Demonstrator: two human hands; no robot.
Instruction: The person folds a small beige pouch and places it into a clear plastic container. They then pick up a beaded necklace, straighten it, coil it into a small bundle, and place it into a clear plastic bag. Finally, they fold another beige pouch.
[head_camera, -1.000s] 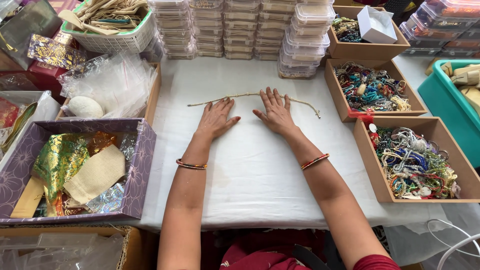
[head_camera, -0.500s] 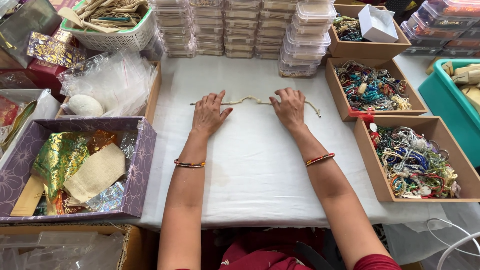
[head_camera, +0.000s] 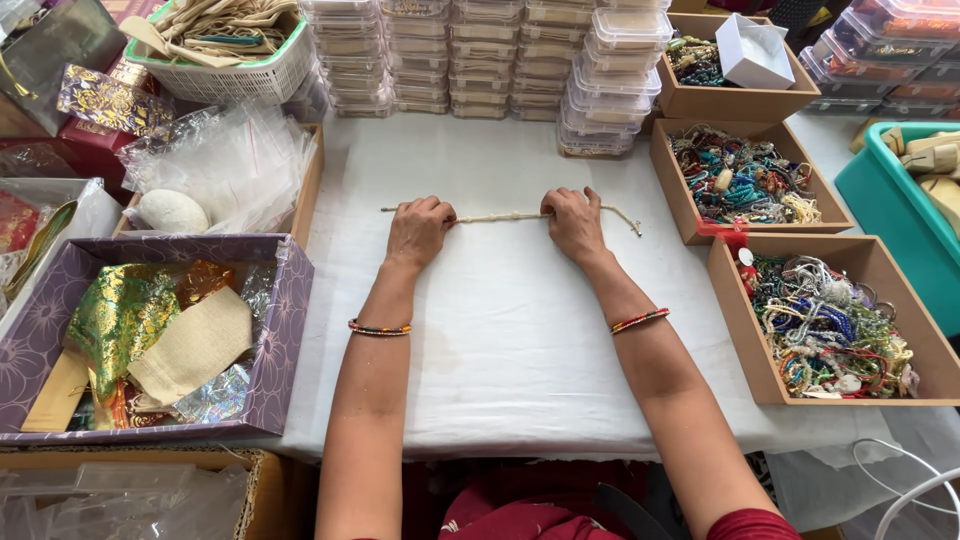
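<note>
A thin beige beaded cord (head_camera: 498, 216) lies stretched straight across the white table cover (head_camera: 500, 340). My left hand (head_camera: 418, 230) is closed on the cord near its left end, and a short tail sticks out to the left. My right hand (head_camera: 574, 223) is closed on the cord near its right end, where a short tail curves down to the right. Both wrists wear thin coloured bangles.
Stacks of clear lidded boxes (head_camera: 480, 55) line the back. Brown trays of beaded bracelets (head_camera: 735, 180) (head_camera: 830, 325) stand at right, next to a teal bin (head_camera: 905, 190). At left sit a purple box of fabric pouches (head_camera: 150, 340), plastic bags (head_camera: 220, 165) and a white basket (head_camera: 225, 45).
Both hands went from lying flat with spread fingers to closed fists on the cord. They moved apart and farther back, and the curved cord is now pulled straight.
</note>
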